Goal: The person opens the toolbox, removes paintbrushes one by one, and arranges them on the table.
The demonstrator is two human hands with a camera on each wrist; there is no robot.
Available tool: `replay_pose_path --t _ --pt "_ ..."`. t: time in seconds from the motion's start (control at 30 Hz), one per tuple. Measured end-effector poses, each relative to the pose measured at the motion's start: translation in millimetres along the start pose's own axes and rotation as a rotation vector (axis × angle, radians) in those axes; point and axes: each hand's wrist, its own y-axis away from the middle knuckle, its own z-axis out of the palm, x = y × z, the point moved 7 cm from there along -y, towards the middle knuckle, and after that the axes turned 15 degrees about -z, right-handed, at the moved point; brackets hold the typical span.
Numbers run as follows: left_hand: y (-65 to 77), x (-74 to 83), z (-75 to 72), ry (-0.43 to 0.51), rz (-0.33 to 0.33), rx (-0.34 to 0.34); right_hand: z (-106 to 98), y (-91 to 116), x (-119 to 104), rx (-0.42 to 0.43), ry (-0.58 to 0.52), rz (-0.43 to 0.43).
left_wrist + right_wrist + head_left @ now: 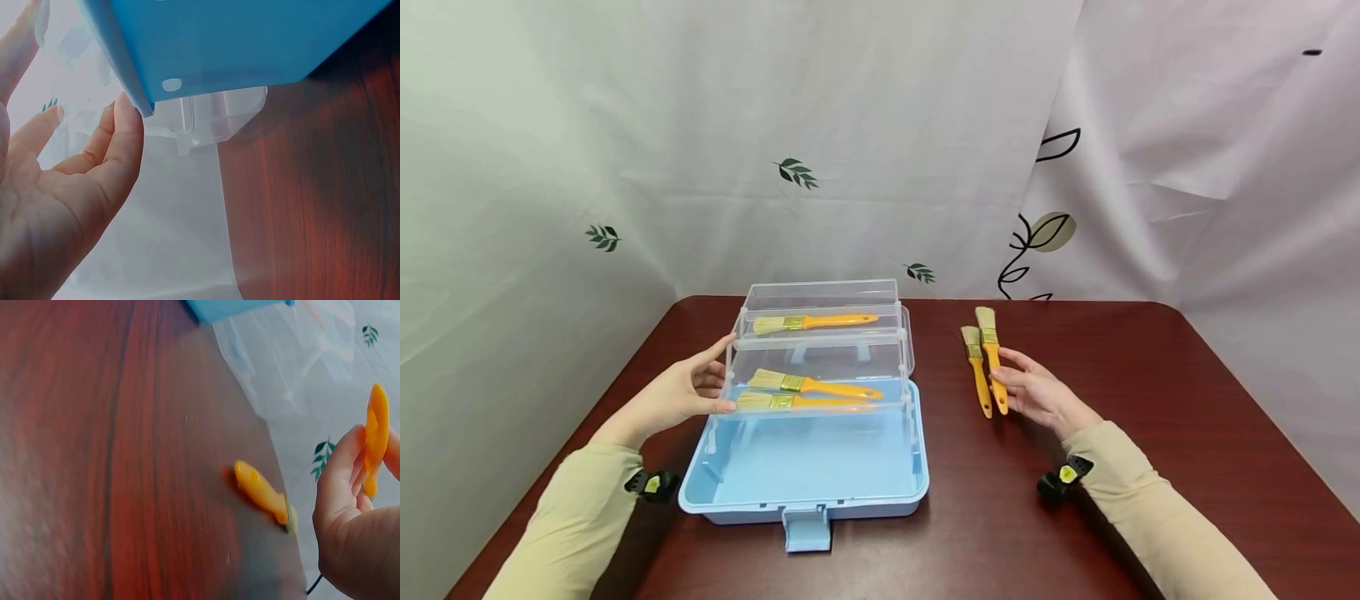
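My right hand pinches a paintbrush by its orange handle, bristles pointing away from me. The right wrist view shows that handle between thumb and fingers. Just left of it, another paintbrush lies on the table. My left hand grips the left end of the lower clear tray, thumb and a finger at opposite edges. In this tray lie two paintbrushes; the upper clear tray holds one paintbrush. Both trays stand raised over an open blue toolbox.
A blue latch hangs down at the toolbox's front. Behind the trays the clear lid is swung back. The dark red table ends at a white patterned curtain at the back and sides.
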Motion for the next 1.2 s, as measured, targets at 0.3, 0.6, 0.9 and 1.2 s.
replay_pose_path --t 0.3,0.6,0.9,1.2 --pt "0.3 1.0 0.1 0.001 -0.003 -0.004 -17 -4 -1 0.04 0.1 0.037" --pt "0.7 1.4 -0.3 0.0 -0.008 -0.006 -32 -11 -2 0.07 0.179 0.097" --pt "0.7 0.9 -0.2 -0.002 -0.012 -0.009 -46 -18 4 0.079 0.386 0.146" --pt "0.1 0.4 -0.4 -0.003 -0.012 -0.01 -48 -22 1 0.05 0.594 0.169"
